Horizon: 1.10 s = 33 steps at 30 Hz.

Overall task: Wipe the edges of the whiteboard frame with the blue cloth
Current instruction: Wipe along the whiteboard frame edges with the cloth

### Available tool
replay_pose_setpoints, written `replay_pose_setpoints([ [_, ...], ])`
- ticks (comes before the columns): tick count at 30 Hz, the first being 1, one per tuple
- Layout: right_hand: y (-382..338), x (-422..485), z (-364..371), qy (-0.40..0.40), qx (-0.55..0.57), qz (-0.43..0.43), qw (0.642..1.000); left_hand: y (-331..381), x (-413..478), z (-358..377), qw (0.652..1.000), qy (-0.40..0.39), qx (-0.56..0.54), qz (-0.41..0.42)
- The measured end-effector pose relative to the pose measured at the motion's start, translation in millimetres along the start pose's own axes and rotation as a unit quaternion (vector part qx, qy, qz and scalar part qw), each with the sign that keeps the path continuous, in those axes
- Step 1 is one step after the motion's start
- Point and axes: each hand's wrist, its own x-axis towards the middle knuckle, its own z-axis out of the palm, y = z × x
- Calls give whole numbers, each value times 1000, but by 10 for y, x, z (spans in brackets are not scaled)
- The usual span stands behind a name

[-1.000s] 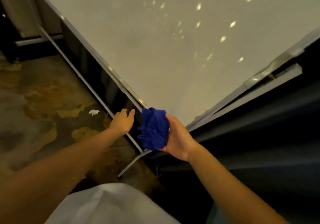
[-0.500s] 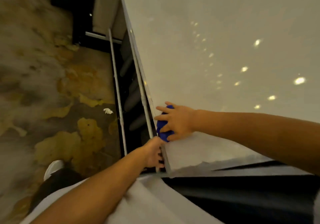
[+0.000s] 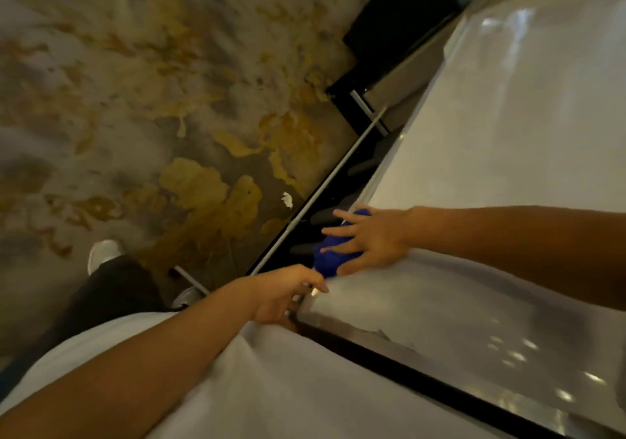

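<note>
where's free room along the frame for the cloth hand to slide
Free: the frame edge beyond the right hand, running up toward the far corner, and the bare board face beside it. Crowded: the near corner, where the left hand grips the frame just below the blue cloth.

Right hand (image 3: 369, 238) flat, fingers (image 3: 338, 232) spread straight, left hand (image 3: 284, 296) curled in a grip, just beside
</note>
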Motion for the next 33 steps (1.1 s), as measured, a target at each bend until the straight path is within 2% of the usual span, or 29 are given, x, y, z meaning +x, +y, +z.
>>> replay_pose_setpoints([
  [2,243,-61,-75,8,-7,122,992,-59,3,132,995,75,65,29],
  [3,289,-103,-68,3,-3,147,989,-58,8,205,989,99,103,41],
  [4,257,-134,-20,-4,0,135,991,-50,20,269,982,111,146,49],
  [7,-25,-150,261,-32,8,7,999,-60,82,472,952,130,269,67],
  [8,-38,-135,329,-29,21,4,999,-83,105,536,940,137,304,71],
  [12,269,-89,229,-1,56,175,983,-162,153,744,900,136,406,80],
  [13,295,-67,237,-1,56,185,981,-179,176,791,893,139,418,86],
  [17,72,2,436,-28,66,58,996,-216,275,938,886,142,433,88],
  [18,107,9,451,-24,71,57,996,-214,299,959,887,142,432,86],
  [22,445,-7,340,6,68,198,978,-161,374,1008,894,135,422,67],
  [27,316,108,437,-50,153,117,980,-56,413,1077,896,141,416,62],
  [31,720,35,365,20,127,240,962,1,511,1254,910,180,372,17],
  [33,830,59,385,29,100,266,958,57,561,1375,915,204,348,18],
])
